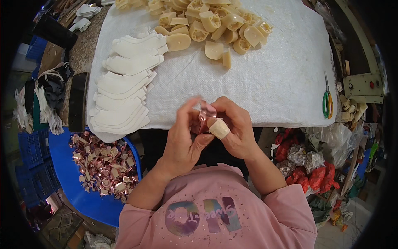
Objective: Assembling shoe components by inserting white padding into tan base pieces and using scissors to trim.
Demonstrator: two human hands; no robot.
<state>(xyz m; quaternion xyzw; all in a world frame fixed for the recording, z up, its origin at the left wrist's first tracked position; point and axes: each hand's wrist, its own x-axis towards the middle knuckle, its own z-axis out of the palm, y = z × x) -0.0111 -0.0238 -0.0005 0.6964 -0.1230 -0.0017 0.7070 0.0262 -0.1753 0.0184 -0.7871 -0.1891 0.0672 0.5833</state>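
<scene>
Pink T-shirt (248,211) fills the foreground. Just beyond it, between the person's two hands near the bench (248,87) edge, is a small shiny pink piece (206,112). Right grip (237,130): fingers and thumb pinching the piece, the thumb padded by a cream wrap (219,129). Left grip (178,141): curled around its other side; fingertips are blurred, so whether they pinch too cannot be told. The piece looks light, thin and bendable — probably slick and easily creased, best taken by its edges.

White stacked cutouts (124,81) crowd the bench's left side, with a dark phone (78,101) beyond; cream blocks (213,50) heap across the far side. Scissors (327,103) lie far right. Lower left, a blue tub (99,212) holds shiny pink bits (105,166) — the left forearm (149,191) comes between it and the hands' work.
</scene>
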